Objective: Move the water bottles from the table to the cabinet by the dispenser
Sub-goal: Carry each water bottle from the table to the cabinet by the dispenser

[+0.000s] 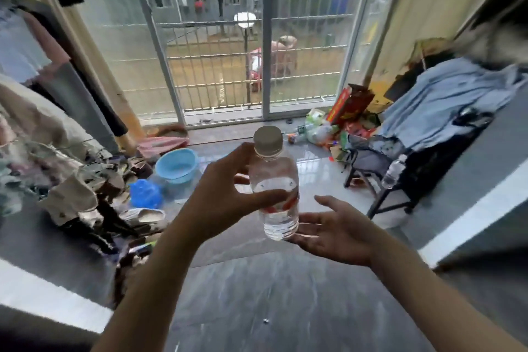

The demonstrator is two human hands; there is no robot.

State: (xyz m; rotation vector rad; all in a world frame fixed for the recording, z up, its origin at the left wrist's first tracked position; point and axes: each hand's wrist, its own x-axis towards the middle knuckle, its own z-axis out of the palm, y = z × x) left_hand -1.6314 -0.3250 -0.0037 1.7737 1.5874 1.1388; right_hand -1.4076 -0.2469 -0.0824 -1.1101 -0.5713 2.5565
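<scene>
A clear water bottle [273,180] with a pale cap and a red label is held upright in mid-air at the centre of the head view. My left hand [225,203] grips it from the left, thumb across the front and fingers behind the neck. Just under and to the right of the bottle's base, my right hand [334,228] lies palm up with its fingers straight; contact with the bottle is unclear. A second clear bottle [394,171] stands at the right beside a black chair. No cabinet or dispenser is in view.
A barred glass door [265,66] fills the far wall. A light blue basin [177,164], a blue bag [145,194] and piled clothes lie on the floor at left. Litter and boxes [345,120] sit by the door; a chair draped with blue cloth [445,106] stands right.
</scene>
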